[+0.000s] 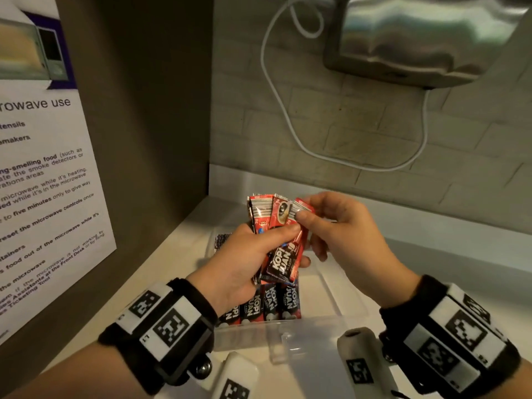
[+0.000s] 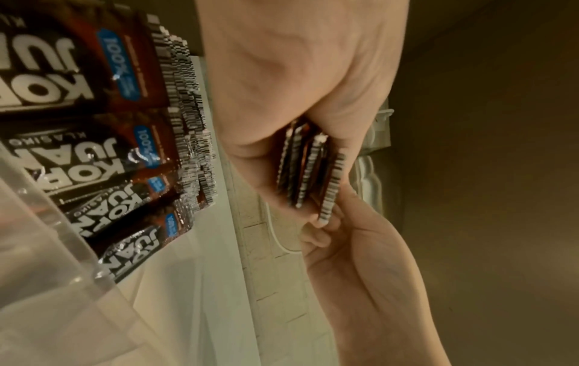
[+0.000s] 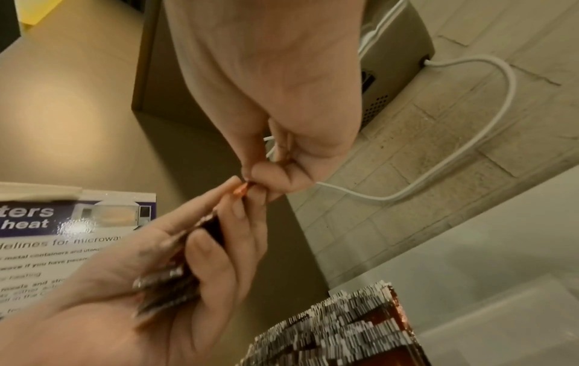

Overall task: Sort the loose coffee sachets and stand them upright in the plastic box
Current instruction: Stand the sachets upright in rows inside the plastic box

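**Squaring up a handful before it goes in the box**

The person is holding a fan of coffee sachets up over the plastic box, and from where I stand this looks like the sorting step, not yet the placing one. The left hand has its fingers and thumb curled round the lower half of the bundle, gripping several packets at once; the wrist view shows at least 3 crimped edges stacked together in that grip. The right hand pinches the top corner of the outermost sachet between thumb and forefinger, its other fingers loosely curled below.

The packets in hand do not all face the same way: some show the barcode side, one shows a cup picture, and the front one reads its brand name running down the pack. Below them, a row of standing sachets is already upright along the near left part of the box, labels facing out. The right part of the box floor is bare.

My guess is the next move is to pull or turn that pinched sachet so it matches the others, then lower the squared bundle beside the standing row. It will need a light touch, since the foil looks slippery and the upright row could tip if nudged.

The box sits on the pale tabletop, near the tiled wall.
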